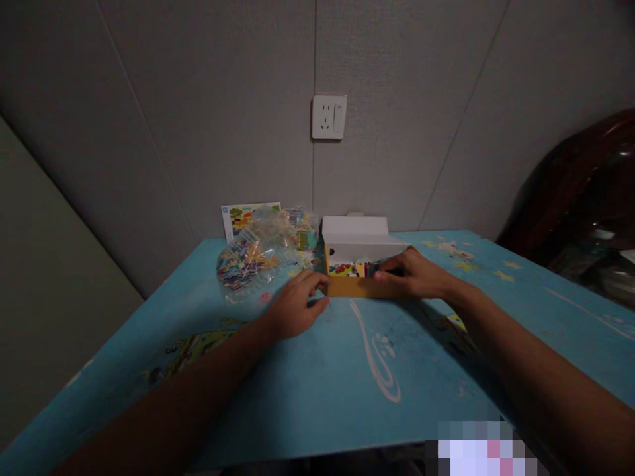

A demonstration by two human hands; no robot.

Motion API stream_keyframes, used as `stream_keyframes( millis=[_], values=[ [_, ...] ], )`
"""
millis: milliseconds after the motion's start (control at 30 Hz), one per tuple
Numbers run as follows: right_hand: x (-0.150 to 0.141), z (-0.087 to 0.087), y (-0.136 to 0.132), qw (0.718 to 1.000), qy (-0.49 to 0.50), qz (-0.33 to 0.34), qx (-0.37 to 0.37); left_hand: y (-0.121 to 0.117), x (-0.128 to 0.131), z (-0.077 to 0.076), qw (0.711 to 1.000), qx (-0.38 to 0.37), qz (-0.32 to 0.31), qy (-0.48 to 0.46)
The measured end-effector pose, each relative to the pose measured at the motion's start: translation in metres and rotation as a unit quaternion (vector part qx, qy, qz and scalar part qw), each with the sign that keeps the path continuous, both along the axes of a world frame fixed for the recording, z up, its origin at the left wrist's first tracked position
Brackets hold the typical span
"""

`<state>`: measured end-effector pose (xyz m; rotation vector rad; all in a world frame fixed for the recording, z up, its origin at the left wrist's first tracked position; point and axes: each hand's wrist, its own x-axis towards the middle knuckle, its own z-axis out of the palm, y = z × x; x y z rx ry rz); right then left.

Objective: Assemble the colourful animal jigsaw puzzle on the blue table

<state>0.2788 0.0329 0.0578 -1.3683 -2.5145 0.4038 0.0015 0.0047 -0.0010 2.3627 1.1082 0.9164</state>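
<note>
A small cardboard box [352, 287] with an orange-brown front stands near the wall, its white lid [354, 226] raised at the back. Colourful printed pieces [347, 270] lie inside it. My right hand [411, 272] reaches over the box's right part, thumb near the front rim and fingers curled closed inside. What they grip is hidden, though something dark shows beneath them. At the front left corner, my left hand [299, 303] rests beside the box with thumb and fingers apart, the fingertips close to or touching the corner.
Left of the box lie clear plastic bags [251, 261] of colourful pieces, with a printed picture card [229, 221] behind them. A blue patterned cover lies on the table [317, 396]. The wall carries a white socket [329, 118]. Dark red furniture [570, 172] stands at the right.
</note>
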Motion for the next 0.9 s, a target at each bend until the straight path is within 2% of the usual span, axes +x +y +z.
stream_keyframes(
  millis=[133,300,367,400,467,500,567,633,700,800,900],
  values=[
    [-0.004,-0.001,-0.006,0.997,0.082,0.014,-0.002,-0.004,0.001,0.002,1.000,-0.011,0.003,-0.002],
    [-0.008,-0.005,-0.004,0.999,0.045,0.007,-0.014,-0.002,-0.001,-0.001,0.999,-0.034,0.000,0.019],
    [-0.006,-0.004,-0.002,0.997,0.067,0.012,-0.026,-0.001,-0.001,-0.001,0.999,-0.034,0.001,0.020],
    [-0.003,-0.003,0.000,0.996,0.092,-0.001,-0.018,0.000,-0.002,-0.001,0.999,-0.033,0.001,0.019],
    [0.007,-0.003,0.007,0.985,0.152,-0.078,0.036,0.001,-0.002,-0.002,0.999,-0.029,0.000,0.017],
    [0.014,-0.004,0.012,0.971,0.180,-0.137,0.073,0.001,-0.002,-0.002,1.000,-0.026,0.001,0.014],
    [0.029,-0.009,0.024,0.923,0.235,-0.272,0.135,0.002,-0.002,-0.002,1.000,-0.017,0.007,0.008],
    [0.041,-0.016,0.035,0.876,0.309,-0.354,0.107,0.003,-0.003,-0.001,1.000,-0.007,0.020,0.004],
    [0.046,-0.025,0.042,0.852,0.367,-0.374,0.013,0.003,-0.004,0.001,0.999,-0.001,0.034,0.005],
    [0.039,-0.035,0.045,0.836,0.414,-0.344,-0.106,0.003,-0.005,0.003,0.999,0.002,0.046,0.008],
    [0.031,-0.036,0.043,0.784,0.500,-0.348,-0.120,0.004,-0.006,0.001,0.999,-0.004,0.048,-0.006]
  ],
)
